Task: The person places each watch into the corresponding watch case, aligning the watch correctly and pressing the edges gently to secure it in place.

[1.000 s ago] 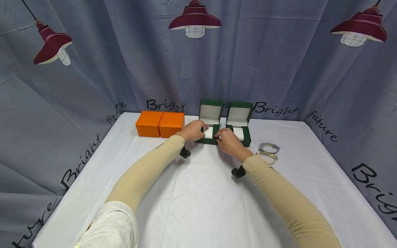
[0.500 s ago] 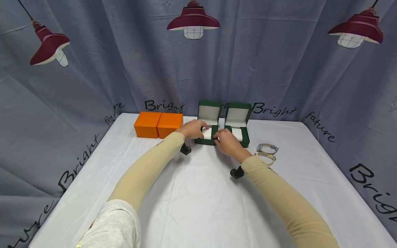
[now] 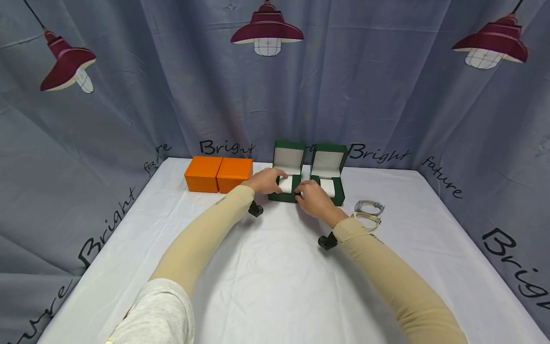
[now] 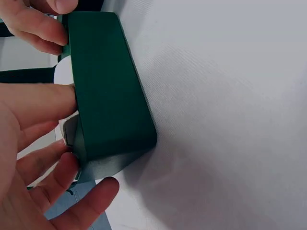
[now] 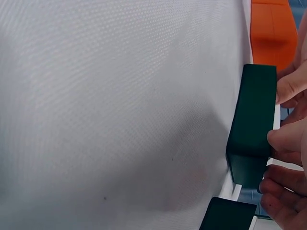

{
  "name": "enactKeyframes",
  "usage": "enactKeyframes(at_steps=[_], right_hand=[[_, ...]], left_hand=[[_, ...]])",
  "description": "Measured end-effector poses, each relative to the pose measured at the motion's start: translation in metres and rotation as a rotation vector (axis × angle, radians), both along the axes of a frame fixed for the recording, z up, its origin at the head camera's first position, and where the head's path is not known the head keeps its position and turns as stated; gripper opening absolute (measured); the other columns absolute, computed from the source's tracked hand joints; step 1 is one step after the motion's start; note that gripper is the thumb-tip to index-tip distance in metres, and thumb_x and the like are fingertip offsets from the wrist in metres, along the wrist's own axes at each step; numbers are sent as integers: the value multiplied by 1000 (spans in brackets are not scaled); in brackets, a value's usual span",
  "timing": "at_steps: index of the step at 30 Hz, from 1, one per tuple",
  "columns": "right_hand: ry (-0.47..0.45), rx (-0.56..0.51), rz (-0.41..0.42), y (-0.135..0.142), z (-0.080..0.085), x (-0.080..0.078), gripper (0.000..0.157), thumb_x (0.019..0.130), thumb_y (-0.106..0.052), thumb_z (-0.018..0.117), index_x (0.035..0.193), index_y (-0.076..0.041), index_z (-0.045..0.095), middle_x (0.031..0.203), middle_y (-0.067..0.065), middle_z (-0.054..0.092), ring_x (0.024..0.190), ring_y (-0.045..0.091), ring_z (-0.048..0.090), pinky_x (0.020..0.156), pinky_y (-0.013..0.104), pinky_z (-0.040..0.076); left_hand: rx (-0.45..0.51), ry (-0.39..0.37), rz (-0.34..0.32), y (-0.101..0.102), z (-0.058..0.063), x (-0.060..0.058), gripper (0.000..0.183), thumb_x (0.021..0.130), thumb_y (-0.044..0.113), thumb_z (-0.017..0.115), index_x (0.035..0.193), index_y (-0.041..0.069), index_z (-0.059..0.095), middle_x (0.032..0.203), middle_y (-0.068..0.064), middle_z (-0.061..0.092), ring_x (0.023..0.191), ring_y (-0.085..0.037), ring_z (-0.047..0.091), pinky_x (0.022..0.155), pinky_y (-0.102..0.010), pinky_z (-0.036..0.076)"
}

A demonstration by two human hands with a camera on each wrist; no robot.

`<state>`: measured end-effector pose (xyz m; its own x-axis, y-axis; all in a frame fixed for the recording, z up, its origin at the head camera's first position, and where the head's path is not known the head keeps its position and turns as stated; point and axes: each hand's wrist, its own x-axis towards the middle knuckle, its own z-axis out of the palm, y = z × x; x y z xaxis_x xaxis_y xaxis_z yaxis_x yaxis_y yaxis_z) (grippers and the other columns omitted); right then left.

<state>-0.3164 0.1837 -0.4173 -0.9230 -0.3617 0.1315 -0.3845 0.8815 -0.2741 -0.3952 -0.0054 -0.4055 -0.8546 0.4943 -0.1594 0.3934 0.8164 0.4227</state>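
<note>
Two green watch boxes stand at the back with their lids raised. My left hand (image 3: 263, 181) grips the left side of the left green watch box (image 3: 282, 197), and my right hand (image 3: 315, 199) grips its right side. In the left wrist view, the left thumb reaches behind the front wall of this box (image 4: 105, 81), beside the white cushion (image 4: 62, 72), while other fingers lie along the side. From the right wrist, the right thumb touches the top edge of the box (image 5: 254, 115) and the fingers curl at its side.
The second green watch box (image 3: 328, 161), with a white cushion (image 3: 327, 186), is close on the right. Beyond it lie a grey-strapped watch (image 3: 359, 206) and a tan-strapped watch (image 3: 378, 221). Two orange boxes (image 3: 202, 184) sit left of the left hand. A curtain (image 3: 343, 86) hangs behind.
The head view has shifted slightly. Both hands stay on the left green watch box with hardly any visible movement.
</note>
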Motion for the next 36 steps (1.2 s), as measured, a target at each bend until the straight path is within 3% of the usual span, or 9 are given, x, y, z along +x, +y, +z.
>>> enactKeyframes(at_steps=[8, 18, 24, 30, 36], right_hand=[[-4, -2, -4, 1, 4, 1, 24, 98, -16, 63, 116, -3, 73, 130, 18, 64, 128, 36, 54, 103, 47, 50], [-5, -12, -5, 3, 3, -2, 24, 97, -17, 64, 114, -3, 73, 128, 17, 65, 126, 35, 55, 102, 46, 50], [-4, -8, 4, 2, -1, 0, 24, 97, -18, 65, 114, -4, 73, 128, 16, 65, 125, 34, 56, 101, 46, 51], [7, -12, 5, 3, 0, -1, 24, 97, -18, 66, 114, -4, 74, 128, 16, 65, 123, 34, 57, 99, 46, 52], [18, -20, 6, 0, 0, 2, 22, 96, -16, 66, 112, -3, 74, 126, 17, 66, 123, 35, 57, 100, 46, 52]], left_hand=[[0, 23, 22, 5, 3, 0, 61, 88, 20, 78, 144, 25, 55, 148, -2, 54, 126, -23, 55, 104, -46, 49], [28, 77, 13, 6, -3, -5, 63, 83, 26, 82, 141, 23, 58, 144, 2, 56, 119, -20, 56, 101, -44, 50], [4, 59, -23, 4, -1, -3, 66, 84, 24, 79, 145, 20, 54, 145, -3, 51, 115, -21, 55, 98, -42, 50], [3, 26, -16, 7, 7, 1, 69, 84, 15, 80, 148, 19, 53, 150, -2, 52, 129, -22, 53, 105, -43, 48], [-12, 47, 2, 8, 6, 3, 67, 83, 14, 79, 145, 18, 55, 147, -2, 55, 118, -21, 56, 98, -42, 51]])
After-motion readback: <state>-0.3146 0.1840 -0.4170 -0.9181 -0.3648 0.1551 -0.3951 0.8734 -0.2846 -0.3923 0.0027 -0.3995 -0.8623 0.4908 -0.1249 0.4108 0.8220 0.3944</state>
